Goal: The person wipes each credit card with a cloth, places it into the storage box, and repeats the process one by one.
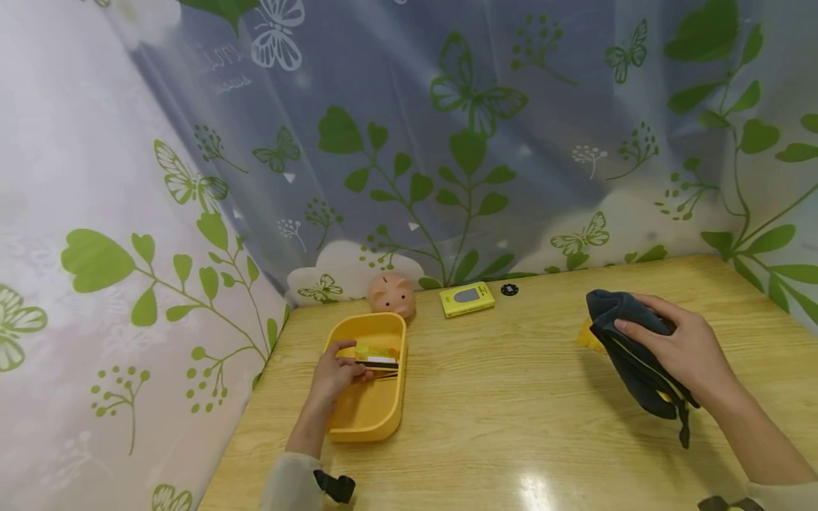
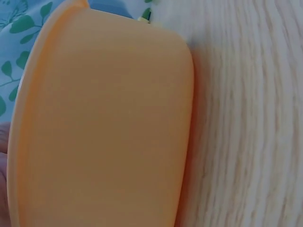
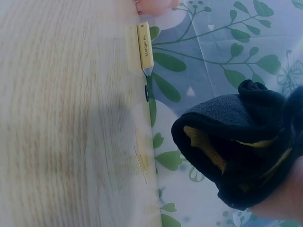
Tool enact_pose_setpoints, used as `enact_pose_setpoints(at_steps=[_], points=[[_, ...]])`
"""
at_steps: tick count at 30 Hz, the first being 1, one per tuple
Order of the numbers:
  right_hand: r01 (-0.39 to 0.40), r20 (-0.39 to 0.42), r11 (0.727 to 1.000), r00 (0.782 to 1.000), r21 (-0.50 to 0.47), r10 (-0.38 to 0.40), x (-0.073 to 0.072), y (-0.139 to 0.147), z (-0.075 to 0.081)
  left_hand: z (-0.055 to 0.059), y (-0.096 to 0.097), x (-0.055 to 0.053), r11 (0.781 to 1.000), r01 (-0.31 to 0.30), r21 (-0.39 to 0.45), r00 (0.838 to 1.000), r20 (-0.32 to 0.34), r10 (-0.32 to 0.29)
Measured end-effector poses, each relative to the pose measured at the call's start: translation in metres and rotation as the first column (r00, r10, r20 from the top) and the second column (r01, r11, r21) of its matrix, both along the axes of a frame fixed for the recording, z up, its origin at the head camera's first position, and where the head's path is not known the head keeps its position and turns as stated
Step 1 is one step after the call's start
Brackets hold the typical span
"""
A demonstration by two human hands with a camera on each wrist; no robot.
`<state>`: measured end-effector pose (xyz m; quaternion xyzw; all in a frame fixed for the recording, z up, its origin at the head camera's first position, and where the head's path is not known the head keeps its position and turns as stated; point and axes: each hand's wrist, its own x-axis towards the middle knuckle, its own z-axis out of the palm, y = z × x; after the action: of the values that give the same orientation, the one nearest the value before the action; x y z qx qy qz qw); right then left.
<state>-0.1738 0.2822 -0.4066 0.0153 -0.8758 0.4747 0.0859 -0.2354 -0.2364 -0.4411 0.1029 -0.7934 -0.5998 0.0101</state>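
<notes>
My left hand (image 1: pixel 335 372) reaches over the rim of a yellow plastic bin (image 1: pixel 364 419), its fingers and thumb around the end of a slim black-and-white stick (image 1: pixel 378 364). Beside the stick in the bin lies a small yellow item (image 1: pixel 377 350). In the left wrist view the bin's outer wall (image 2: pixel 104 118) fills most of the picture. My right hand (image 1: pixel 686 344) grips a dark fabric pouch (image 1: pixel 639 355) above the table. Its mouth gapes in the right wrist view, showing a yellow lining (image 3: pixel 206 146). A yellow piece (image 1: pixel 591 336) shows partly behind the pouch.
A pink piggy bank (image 1: pixel 392 294) stands behind the bin. To its right lie a yellow box (image 1: pixel 468 299), lettered THE ARCHIVE in the right wrist view, and a black round disc (image 1: pixel 509 289). Patterned curtain (image 1: pixel 409 142) borders the wooden table (image 1: pixel 486 397) at the back and left.
</notes>
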Motion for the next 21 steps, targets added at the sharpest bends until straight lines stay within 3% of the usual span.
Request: enact_pose_setpoints(at_steps=[15, 21], points=[[0.009, -0.001, 1.0, 1.0, 0.014, -0.009, 0.0009, 0.0009, 0.0008, -0.005, 0.0012, 0.0029, 0.991, 0.027, -0.131, 0.999, 0.047, -0.021], [0.01, 0.002, 1.0, 1.0, 0.015, -0.01, 0.0021, 0.0015, 0.0006, -0.0065, -0.0007, 0.003, 0.968, 0.017, -0.25, 0.999, 0.036, -0.008]])
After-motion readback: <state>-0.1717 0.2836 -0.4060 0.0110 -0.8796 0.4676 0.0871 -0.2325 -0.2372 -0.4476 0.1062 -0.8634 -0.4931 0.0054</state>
